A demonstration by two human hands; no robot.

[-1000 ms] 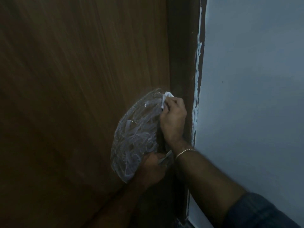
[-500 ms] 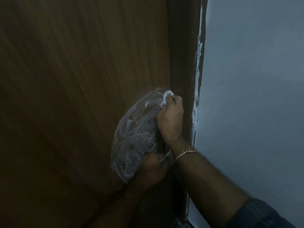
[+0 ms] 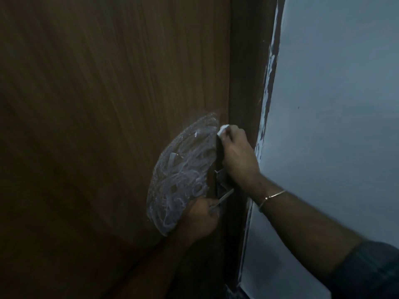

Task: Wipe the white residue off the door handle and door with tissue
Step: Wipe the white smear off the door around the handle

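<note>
Dim light, head view. Wooden door [image 3: 97, 126] fills the left of the frame; dark door edge and frame [image 3: 244, 83] run vertically beside a pale grey wall [image 3: 334, 104].

White residue [image 3: 183, 180]: oval patch of smeared, looping streaks on the door face, just left of the door edge, largely still present.

Right hand [image 3: 236, 157]: grip clenched on a small wad of white tissue [image 3: 223, 129], which protrudes above the fingers at the upper right margin of the residue, against the door edge. Thin bracelet [image 3: 272, 196] on the wrist; dark blue sleeve [image 3: 371, 270] at lower right.

Left hand [image 3: 199, 217]: below the patch, fingers curled around the metal door handle [image 3: 224, 196], whose silver lever shows between the two hands.

Flaked white paint [image 3: 268, 83] along the frame's wall-side edge.
</note>
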